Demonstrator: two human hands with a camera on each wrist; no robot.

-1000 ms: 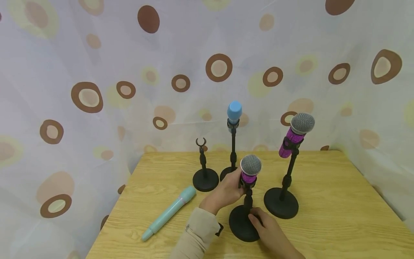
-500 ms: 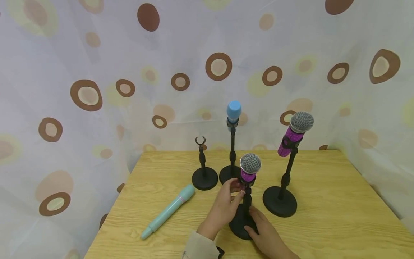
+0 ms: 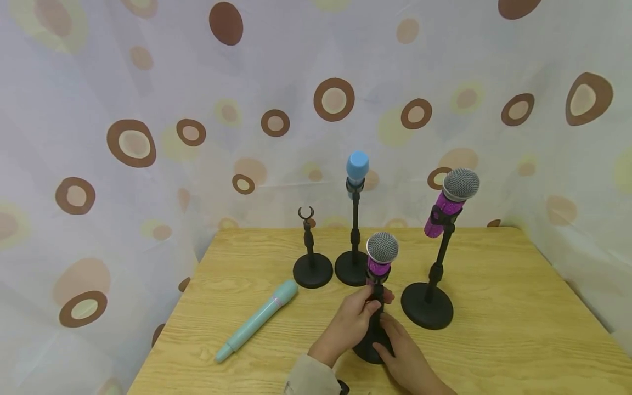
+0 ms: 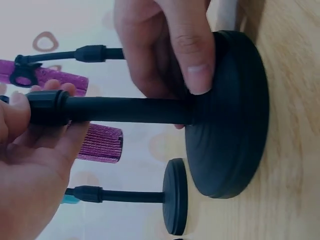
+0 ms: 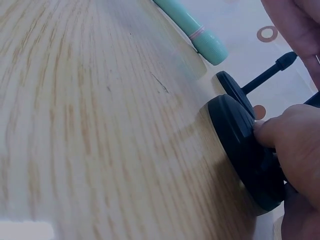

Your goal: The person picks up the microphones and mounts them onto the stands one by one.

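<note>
A microphone (image 3: 382,248) with a silver mesh head and glittery purple handle sits in the clip of a black desk microphone stand (image 4: 227,145). My left hand (image 3: 348,321) grips the stand's pole at the ribbed collar (image 4: 49,107), thumb on the near side and fingers behind. Low down, my right hand (image 3: 411,359) holds the round base, its thumb (image 4: 199,75) pressing the top face and the other fingers reaching past the pole's foot. In the right wrist view the base (image 5: 242,150) stands on the wooden table (image 5: 100,125), partly covered by that hand.
To the right stands a taller stand (image 3: 428,307) with another purple microphone (image 3: 451,197). Behind are a stand (image 3: 354,269) with a blue microphone (image 3: 357,167) and a short stand (image 3: 312,269) with a bare clip. A mint-green microphone (image 3: 257,323) lies at left; a patterned curtain (image 3: 173,82) hangs behind.
My left hand has come down from just below the microphone to the collar of the pole, loosening and then closing round it. The right hand stays at the base.
</note>
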